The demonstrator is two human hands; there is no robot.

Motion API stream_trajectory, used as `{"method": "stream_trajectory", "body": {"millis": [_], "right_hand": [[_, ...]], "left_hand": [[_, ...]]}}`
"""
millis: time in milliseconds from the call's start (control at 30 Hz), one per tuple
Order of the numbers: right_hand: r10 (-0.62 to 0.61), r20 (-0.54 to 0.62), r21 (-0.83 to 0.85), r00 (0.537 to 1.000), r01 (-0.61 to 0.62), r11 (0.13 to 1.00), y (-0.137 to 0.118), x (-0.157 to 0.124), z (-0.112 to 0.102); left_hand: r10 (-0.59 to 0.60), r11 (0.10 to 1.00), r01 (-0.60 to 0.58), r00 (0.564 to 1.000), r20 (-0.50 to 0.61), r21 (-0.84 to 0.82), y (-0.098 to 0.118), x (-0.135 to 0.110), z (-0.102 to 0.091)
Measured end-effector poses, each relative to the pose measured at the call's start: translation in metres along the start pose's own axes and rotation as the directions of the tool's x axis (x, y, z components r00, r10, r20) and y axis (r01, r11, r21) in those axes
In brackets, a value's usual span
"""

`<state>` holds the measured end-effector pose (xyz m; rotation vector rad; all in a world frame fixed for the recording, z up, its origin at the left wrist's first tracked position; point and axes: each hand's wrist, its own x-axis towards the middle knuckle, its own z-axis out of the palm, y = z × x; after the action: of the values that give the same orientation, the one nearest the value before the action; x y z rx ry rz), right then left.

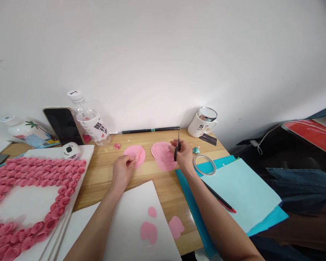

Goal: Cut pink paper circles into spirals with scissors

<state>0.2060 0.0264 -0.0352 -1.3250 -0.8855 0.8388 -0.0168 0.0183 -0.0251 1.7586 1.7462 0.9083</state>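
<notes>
My left hand pinches with thumb and fingertips at a round piece of pink paper on the wooden table. The paper shows a raised fold or cut edge near my fingers. My right hand holds a pair of small scissors with dark handles, their blades pointing up. Beside that hand lies a pink paper spiral, cut in rings and resting on the table. Behind the left hand sits a small rolled pink paper flower.
At left, a white board carries rows of pink paper roses. A bottle, phone and mug stand along the wall. Tape, blue paper sheets and a pen lie right; pink scraps lie in front.
</notes>
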Motion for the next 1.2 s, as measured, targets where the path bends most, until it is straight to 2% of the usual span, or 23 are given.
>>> {"method": "stream_trajectory", "body": {"millis": [167, 333, 400, 533, 767, 967, 1100, 1200], "right_hand": [[-0.127, -0.015, 0.013, 0.992, 0.127, 0.992, 0.003, -0.001, 0.0], [-0.133, -0.105, -0.023, 0.986, 0.131, 0.991, 0.0, -0.004, 0.0], [-0.152, -0.096, -0.003, 0.984, 0.152, 0.988, -0.002, -0.004, 0.002], [-0.12, 0.001, 0.069, 0.993, 0.12, 0.99, -0.004, -0.008, 0.006], [-0.058, 0.154, 0.091, 0.986, 0.044, 0.995, -0.005, -0.016, 0.013], [-0.053, 0.294, 0.107, 0.954, 0.022, 0.994, -0.003, -0.023, 0.022], [0.007, 0.386, 0.2, 0.922, -0.091, 0.975, -0.005, -0.024, 0.023], [0.04, 0.483, 0.274, 0.875, -0.194, 0.942, -0.008, -0.024, 0.021]], "left_hand": [[0.0, 1.0, 0.0, 1.0, 0.019, -0.01, 0.0, 0.0, 0.0], [0.07, 0.997, -0.071, 0.997, 0.026, 0.039, -0.005, 0.001, 0.005], [0.112, 0.992, -0.113, 0.993, 0.026, 0.056, -0.008, 0.001, 0.007], [0.149, 0.987, -0.15, 0.989, 0.021, 0.065, -0.013, 0.001, 0.009], [0.247, 0.967, -0.245, 0.969, -0.013, 0.075, -0.013, 0.002, 0.007], [0.171, 0.975, -0.17, 0.985, 0.006, 0.14, -0.01, 0.001, 0.005], [0.113, 0.985, -0.104, 0.991, -0.065, 0.135, -0.006, 0.0, 0.004], [0.091, 0.991, -0.075, 0.987, -0.136, 0.113, -0.006, 0.001, 0.004]]}}
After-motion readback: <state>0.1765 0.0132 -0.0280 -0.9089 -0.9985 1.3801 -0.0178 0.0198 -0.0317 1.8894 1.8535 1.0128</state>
